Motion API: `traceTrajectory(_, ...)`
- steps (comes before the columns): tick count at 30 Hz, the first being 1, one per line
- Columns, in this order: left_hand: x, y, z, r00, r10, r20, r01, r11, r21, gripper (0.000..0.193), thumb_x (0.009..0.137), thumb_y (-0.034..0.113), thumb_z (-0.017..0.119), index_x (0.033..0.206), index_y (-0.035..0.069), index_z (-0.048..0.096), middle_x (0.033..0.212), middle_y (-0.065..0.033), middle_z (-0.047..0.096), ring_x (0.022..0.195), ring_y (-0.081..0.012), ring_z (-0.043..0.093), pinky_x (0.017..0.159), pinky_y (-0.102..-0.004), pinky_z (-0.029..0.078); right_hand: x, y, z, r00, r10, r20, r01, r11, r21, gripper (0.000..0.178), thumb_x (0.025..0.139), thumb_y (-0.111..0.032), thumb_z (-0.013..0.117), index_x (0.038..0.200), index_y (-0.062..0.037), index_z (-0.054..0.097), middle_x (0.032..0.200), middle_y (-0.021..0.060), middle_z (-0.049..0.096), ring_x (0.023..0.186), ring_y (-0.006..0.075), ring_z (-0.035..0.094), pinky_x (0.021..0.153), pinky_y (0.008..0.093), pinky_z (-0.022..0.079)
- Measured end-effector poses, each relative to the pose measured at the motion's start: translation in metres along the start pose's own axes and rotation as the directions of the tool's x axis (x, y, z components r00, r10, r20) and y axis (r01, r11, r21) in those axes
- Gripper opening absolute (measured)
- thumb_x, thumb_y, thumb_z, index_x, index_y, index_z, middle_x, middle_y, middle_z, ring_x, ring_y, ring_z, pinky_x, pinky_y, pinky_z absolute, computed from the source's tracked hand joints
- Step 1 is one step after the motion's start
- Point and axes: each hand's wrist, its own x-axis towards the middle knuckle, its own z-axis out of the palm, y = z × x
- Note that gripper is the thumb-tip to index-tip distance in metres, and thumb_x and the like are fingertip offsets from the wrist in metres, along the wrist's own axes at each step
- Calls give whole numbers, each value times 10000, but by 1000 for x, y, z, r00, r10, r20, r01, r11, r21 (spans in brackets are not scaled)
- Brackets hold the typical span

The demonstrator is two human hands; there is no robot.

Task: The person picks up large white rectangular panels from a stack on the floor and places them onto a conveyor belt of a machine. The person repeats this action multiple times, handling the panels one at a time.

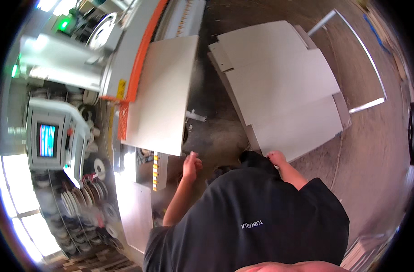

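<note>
One left hand (192,167), narrow, beside one pale panel (164,95); one right hand (276,158), grip unclear, at one board stack (284,86).

A pale, oblong panel (164,95) lay flat at left; at right I saw pale boards (279,86) stacked flat, their edges staggered.

Machine bed (170,20): one broad pale board (164,93), lying flat. Concrete floor (368,149): one stack of boards (279,86), pale, unevenly aligned, base hidden. Rack (62,211), at left: rolls of strip (77,199), mostly pale, set on edge in rows.
</note>
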Motion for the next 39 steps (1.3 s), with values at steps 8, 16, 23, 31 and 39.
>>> traceTrajectory(8,126,-67,64,931,-279,235,-2,640,768,241,975,307,650,1066,84,631,752,-44,643,594,-121,597,542,-268,494,-42,4,-1,947,315,57,-308,849,428,336,861,-396,685,879,-68,755,800,91,738,797,229,714,735,364,544)
traceTrajectory(16,281,-95,161,762,-575,299,-77,377,923,145,915,213,643,957,83,693,742,-31,678,589,-112,590,542,-287,491,-99,36,88,862,502,-73,-338,675,656,368,897,-410,660,1032,-76,737,1001,144,737,949,294,707,839,399,536)
traceTrajectory(23,457,-135,229,873,-443,204,18,446,895,314,952,262,659,1158,43,570,925,-94,655,731,-191,638,540,-352,515,-139,13,120,679,722,132,-630,481,609,371,932,-364,634,1088,-41,732,1089,149,728,1060,267,684,930,367,513)
traceTrajectory(31,501,-190,275,951,-283,120,159,788,595,513,909,334,743,1271,44,526,1167,-80,634,975,-233,638,708,-424,552,-140,17,132,694,704,151,-600,450,661,387,948,-401,610,1122,-74,723,1069,141,722,1029,283,680,908,379,511)
traceTrajectory(39,446,-200,237,941,-333,62,262,831,490,448,877,260,792,1215,38,599,1125,-93,671,930,-221,671,680,-394,582,-125,36,109,736,664,134,-606,558,567,381,944,-392,606,1119,-73,720,1063,148,726,1009,292,687,904,387,514)
